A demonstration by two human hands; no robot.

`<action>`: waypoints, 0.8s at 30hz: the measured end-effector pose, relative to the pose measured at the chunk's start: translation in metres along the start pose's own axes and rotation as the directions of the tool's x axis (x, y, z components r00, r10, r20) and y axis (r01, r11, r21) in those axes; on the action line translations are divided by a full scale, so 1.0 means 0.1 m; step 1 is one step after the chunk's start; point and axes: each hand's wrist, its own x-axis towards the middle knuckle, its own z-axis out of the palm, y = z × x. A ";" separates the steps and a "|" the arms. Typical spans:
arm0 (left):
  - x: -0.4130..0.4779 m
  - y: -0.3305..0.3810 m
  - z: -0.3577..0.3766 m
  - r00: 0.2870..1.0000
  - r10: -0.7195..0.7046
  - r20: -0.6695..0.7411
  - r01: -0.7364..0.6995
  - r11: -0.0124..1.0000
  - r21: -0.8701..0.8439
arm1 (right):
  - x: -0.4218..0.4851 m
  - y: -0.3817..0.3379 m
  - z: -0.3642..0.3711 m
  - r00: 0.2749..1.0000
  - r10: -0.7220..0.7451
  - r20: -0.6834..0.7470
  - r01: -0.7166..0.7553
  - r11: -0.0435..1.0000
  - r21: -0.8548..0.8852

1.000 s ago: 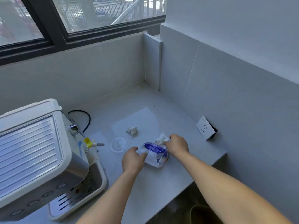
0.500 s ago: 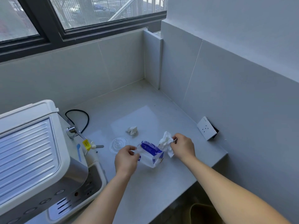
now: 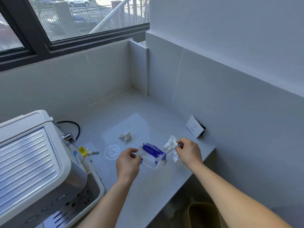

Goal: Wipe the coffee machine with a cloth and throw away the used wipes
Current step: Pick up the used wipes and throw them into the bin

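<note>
Step in hand, judged: drawing a fresh wipe (image 3: 171, 148) from pack (image 3: 152, 156), centre frame above counter (image 3: 148, 195).
Left hand (image 3: 128, 163): clamped on pack.
Right hand (image 3: 188, 152): pinching wipe.
Next, likely: pull free, carry to machine (image 3: 32, 162), lower left.
Count: packs 1; wipes 2, one crumpled (image 3: 125, 136) on counter; machines 1; bins 1 (image 3: 204, 214), lower right.

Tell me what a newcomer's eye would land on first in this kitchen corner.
First, the two hands low in the middle: the left hand grips a blue-and-white wipe pack while the right hand pinches a white wipe drawn from its end. Next, the big white coffee machine filling the lower left. A crumpled wipe lies alone on the countertop behind the pack.
</note>
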 end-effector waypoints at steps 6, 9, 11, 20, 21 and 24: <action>-0.10 -0.02 -0.02 0.999 0.016 0.029 -0.015 0.999 -0.043 | -0.22 0.01 -0.05 0.999 0.013 -0.049 -0.014 1.000 -0.014; -0.17 0.00 0.03 0.996 0.039 0.086 -0.035 0.998 -0.048 | -0.37 0.07 -0.14 0.994 0.039 -0.102 -0.040 0.999 -0.008; -0.20 0.03 0.11 0.991 0.053 0.126 -0.049 0.998 -0.036 | -0.48 0.15 -0.22 0.990 0.060 -0.126 -0.062 0.998 -0.013; -0.75 0.10 0.65 0.955 0.154 0.252 -0.176 0.982 0.064 | -1.00 0.86 -0.60 0.963 0.151 -0.225 -0.157 0.987 -0.012; -0.82 0.11 0.72 0.952 0.159 0.262 -0.184 0.980 0.074 | -1.04 0.94 -0.64 0.960 0.164 -0.227 -0.170 0.985 -0.005; -1.06 0.14 0.94 0.942 0.189 0.278 -0.227 0.968 0.109 | -1.19 1.22 -0.77 0.952 0.207 -0.226 -0.207 0.978 0.023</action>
